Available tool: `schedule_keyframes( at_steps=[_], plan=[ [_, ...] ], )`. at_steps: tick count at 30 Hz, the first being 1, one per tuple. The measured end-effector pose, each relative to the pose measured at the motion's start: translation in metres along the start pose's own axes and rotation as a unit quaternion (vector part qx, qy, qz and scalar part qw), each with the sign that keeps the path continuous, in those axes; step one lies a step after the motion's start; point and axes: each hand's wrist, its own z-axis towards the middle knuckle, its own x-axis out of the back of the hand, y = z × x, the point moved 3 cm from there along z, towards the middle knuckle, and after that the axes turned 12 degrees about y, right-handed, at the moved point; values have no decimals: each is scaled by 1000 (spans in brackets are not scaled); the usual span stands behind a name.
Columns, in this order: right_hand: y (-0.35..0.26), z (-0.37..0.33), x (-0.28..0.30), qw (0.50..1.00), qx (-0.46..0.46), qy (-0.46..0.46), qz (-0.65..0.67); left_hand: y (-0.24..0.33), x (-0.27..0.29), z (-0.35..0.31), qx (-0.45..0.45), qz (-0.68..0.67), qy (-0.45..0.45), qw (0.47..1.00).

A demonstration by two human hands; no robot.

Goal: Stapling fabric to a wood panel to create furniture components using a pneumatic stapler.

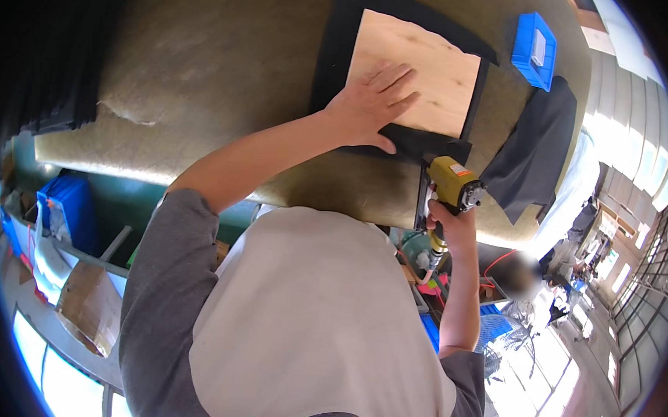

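Observation:
A light plywood board (419, 75) lies on a larger piece of black fabric (331, 69), which shows around its edges. My left hand (371, 103) rests flat on the board's left near part, fingers spread and thumb over the fabric's near edge. In my right hand (451, 220) is a yellow and black pneumatic staple gun (449, 179), gripped by its handle. Its front end is close to the fabric's near right corner; whether it touches cannot be made out. An air hose fitting (433, 265) hangs from the handle's lower end.
The worktable (229, 65) has a worn brownish top. At its far right stands a blue plastic bin (527, 57), with a loose black fabric piece (535, 146) nearer. Dark fabric (52, 74) is piled at the left. A fan (506, 339) and a person (540, 296) are to the right.

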Motion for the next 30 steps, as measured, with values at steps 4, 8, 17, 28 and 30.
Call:
schedule_keyframes(
  at_steps=[4,8,17,28,30],
  plan=[
    [14,8,1,999,-31,17,7,-1,-34,-2,-4,-42,-67,997],
    [13,22,-9,998,-6,46,-38,-1,-33,-1,8,-56,-32,998],
    [9,20,-33,992,33,0,-122,2,-31,1,9,-45,-11,999],
    [3,-2,-22,945,220,19,-242,-1,-23,7,-6,-26,13,1000],
    [17,11,22,957,140,76,-242,8,-12,1,5,-13,0,1000]
  ],
)
